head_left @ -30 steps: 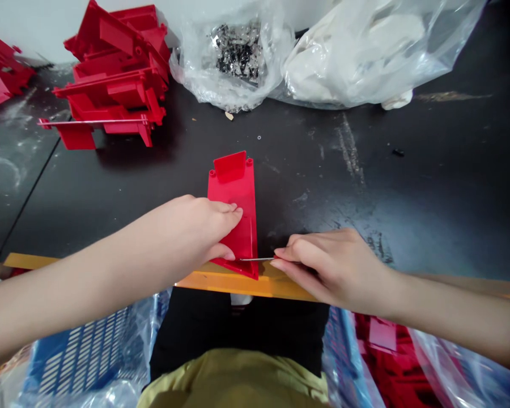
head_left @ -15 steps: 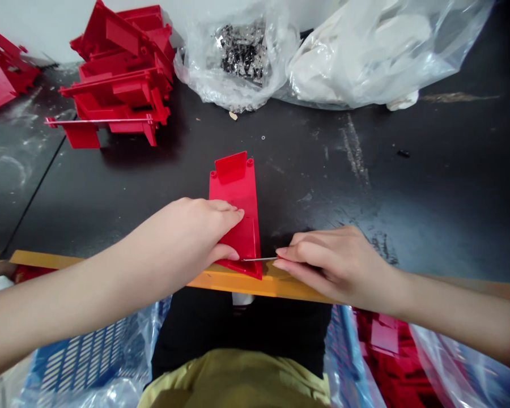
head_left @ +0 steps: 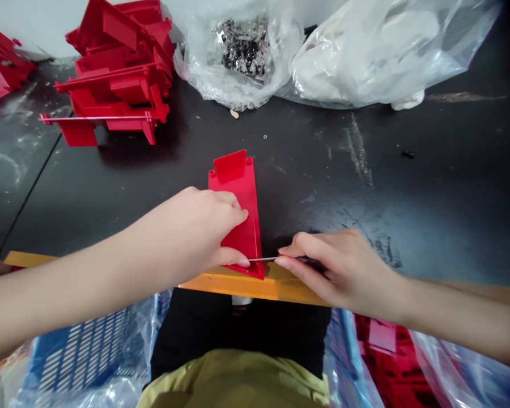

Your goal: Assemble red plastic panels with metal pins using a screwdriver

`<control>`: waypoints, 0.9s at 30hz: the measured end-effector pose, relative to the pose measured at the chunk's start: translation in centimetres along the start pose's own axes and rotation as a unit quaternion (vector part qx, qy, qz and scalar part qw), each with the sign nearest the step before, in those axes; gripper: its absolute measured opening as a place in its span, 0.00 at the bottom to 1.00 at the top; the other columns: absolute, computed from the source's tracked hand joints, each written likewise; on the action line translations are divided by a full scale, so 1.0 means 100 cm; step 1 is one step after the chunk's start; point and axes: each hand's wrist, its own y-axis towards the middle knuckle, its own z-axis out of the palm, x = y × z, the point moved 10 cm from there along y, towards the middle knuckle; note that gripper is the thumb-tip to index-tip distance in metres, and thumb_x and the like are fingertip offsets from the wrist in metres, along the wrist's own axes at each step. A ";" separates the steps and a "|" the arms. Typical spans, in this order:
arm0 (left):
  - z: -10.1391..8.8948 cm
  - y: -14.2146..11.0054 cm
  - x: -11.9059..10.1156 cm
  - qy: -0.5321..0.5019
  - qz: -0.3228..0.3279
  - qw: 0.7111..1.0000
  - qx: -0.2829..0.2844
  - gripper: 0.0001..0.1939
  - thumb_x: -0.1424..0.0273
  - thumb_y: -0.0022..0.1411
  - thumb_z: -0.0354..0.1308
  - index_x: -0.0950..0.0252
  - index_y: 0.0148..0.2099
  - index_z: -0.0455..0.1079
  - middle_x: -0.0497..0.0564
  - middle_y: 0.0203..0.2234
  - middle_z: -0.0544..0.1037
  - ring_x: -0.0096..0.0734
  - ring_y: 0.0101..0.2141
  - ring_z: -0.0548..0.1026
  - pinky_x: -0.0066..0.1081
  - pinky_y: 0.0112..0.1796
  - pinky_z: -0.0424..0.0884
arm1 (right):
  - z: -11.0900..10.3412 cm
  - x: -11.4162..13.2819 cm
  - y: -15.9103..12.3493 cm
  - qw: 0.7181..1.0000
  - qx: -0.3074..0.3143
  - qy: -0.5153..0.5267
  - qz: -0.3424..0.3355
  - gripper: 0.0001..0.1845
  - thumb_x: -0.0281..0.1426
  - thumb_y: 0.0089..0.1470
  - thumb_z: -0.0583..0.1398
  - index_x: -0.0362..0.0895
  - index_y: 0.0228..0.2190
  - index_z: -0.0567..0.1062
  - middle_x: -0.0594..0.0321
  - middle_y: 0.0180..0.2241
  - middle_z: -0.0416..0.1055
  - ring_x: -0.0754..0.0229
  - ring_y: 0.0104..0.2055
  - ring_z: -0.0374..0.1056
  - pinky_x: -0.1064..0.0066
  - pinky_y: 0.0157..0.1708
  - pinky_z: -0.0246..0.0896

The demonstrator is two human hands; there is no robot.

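Note:
A red plastic panel (head_left: 244, 195) with an upright tab at its far end lies on the table, its near end over the yellow edge. My left hand (head_left: 204, 229) is closed over its left side, pressing it down, with the thumb near the panel's near end. My right hand (head_left: 335, 260) pinches a thin metal rod-like tool (head_left: 263, 259) between thumb and fingers. The tool lies level across the panel's right edge, and its tip meets my left thumb. Its rear part is hidden in my right hand, so its exact kind cannot be made out.
Stacked red plastic parts (head_left: 114, 85) stand at the back left. Behind the panel are a clear bag of small metal clips (head_left: 246, 51) and a bag of white pieces (head_left: 365, 51). Below the yellow table edge (head_left: 297, 288) are blue crates (head_left: 80, 351), one beside red parts (head_left: 391, 362).
My left thumb has slid slightly right, now covering the tool's tip. My right hand has barely moved, still holding the tool; the panel stays in place.

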 end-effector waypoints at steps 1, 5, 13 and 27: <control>-0.001 0.001 -0.001 0.008 0.001 1.000 0.003 0.22 0.50 0.58 0.62 0.64 0.41 0.76 0.53 0.39 0.80 0.39 0.36 0.79 0.32 0.34 0.69 | 0.000 -0.001 0.000 1.000 0.001 0.010 0.006 0.10 0.32 0.64 0.55 0.44 0.30 0.68 0.67 0.23 0.74 0.69 0.20 0.66 0.74 0.20 0.49; -0.002 0.004 -0.002 0.013 0.003 1.000 0.016 0.19 0.51 0.57 0.62 0.64 0.36 0.75 0.51 0.33 0.79 0.37 0.30 0.78 0.31 0.29 0.66 | 0.000 -0.002 0.001 0.999 -0.001 0.044 0.027 0.09 0.32 0.64 0.55 0.45 0.30 0.67 0.69 0.24 0.74 0.70 0.20 0.66 0.75 0.21 0.50; -0.001 0.011 0.007 -0.008 -0.009 1.000 0.011 0.22 0.49 0.52 0.65 0.62 0.38 0.76 0.51 0.33 0.80 0.42 0.34 0.78 0.32 0.29 0.65 | 0.001 -0.007 0.006 0.994 0.024 0.081 0.073 0.12 0.33 0.63 0.55 0.44 0.28 0.67 0.71 0.19 0.67 0.71 0.16 0.58 0.75 0.18 0.46; 0.003 0.016 0.012 -0.012 -0.056 0.995 0.082 0.13 0.57 0.57 0.63 0.62 0.34 0.74 0.51 0.29 0.79 0.42 0.27 0.77 0.35 0.28 0.69 | 0.009 -0.020 0.012 0.974 0.082 0.155 0.142 0.12 0.33 0.63 0.55 0.45 0.27 0.69 0.72 0.18 0.63 0.70 0.18 0.56 0.75 0.19 0.47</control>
